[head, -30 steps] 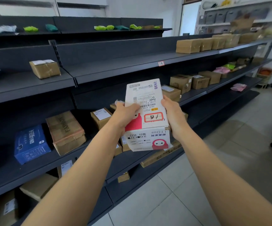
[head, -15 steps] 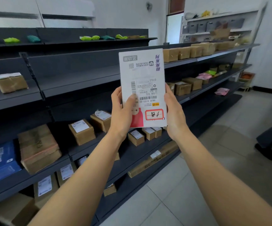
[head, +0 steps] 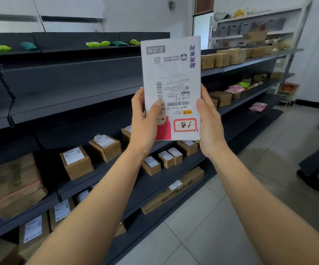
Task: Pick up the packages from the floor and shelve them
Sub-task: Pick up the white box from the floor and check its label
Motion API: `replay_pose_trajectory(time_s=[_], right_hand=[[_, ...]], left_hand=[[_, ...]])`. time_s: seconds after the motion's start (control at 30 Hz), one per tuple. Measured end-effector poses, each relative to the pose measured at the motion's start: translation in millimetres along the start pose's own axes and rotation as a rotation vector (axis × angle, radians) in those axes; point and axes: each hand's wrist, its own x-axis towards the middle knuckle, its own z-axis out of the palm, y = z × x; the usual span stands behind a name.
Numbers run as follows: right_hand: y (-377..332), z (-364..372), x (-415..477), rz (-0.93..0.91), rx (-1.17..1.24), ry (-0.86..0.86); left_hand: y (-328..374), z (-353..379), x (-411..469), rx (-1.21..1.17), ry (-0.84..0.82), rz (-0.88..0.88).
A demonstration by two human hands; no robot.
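Observation:
I hold a flat white package upright in front of me, its label side facing me with barcodes, purple print and a red patch at the bottom. My left hand grips its lower left edge, thumb across the front. On the lower right edge sits my right hand. The package hangs in the air in front of the dark grey shelving, at the height of the second shelf from the top.
Brown cardboard boxes with white labels fill the lower shelves. Green and teal pouches lie on the top shelf. More boxes line the shelf to the right. A person's leg and shoe stand on the tiled floor at right.
The package was tilted flat and low a second ago; both hands have raised it and turned it upright. The view has shifted up and right, and a person's leg has come in at right.

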Motion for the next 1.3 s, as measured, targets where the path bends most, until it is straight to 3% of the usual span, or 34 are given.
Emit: replay_pose_trajectory(time_s=[0.17,0.47,0.67,0.83,1.03,1.3], right_hand=[[7.6,-32.5,25.8,-0.039,-0.010,0.106],[6.2,-135.0,80.8,-0.132,-0.121,0.447],[22.9,-176.0,115.0,-0.151,-0.103,0.533],[48.5,-205.6,161.3,-0.121,-0.071,0.464],[73.3,-218.3,231.6,-0.091,-0.020,0.201],[89.4,-167.1,295.0,-0.044,0.155,-0.119]], left_hand=[[-20.4,37.1,36.7,-0.052,-0.084,0.026],[-73.0,156.3,107.5,-0.176,-0.329,0.011],[-105.3,203.0,143.6,-0.227,-0.383,0.002],[-130.5,222.5,173.0,-0.183,-0.314,0.000],[-140.6,228.4,207.0,-0.041,-0.074,0.061],[-128.5,184.0,233.8,0.136,0.200,0.128]])
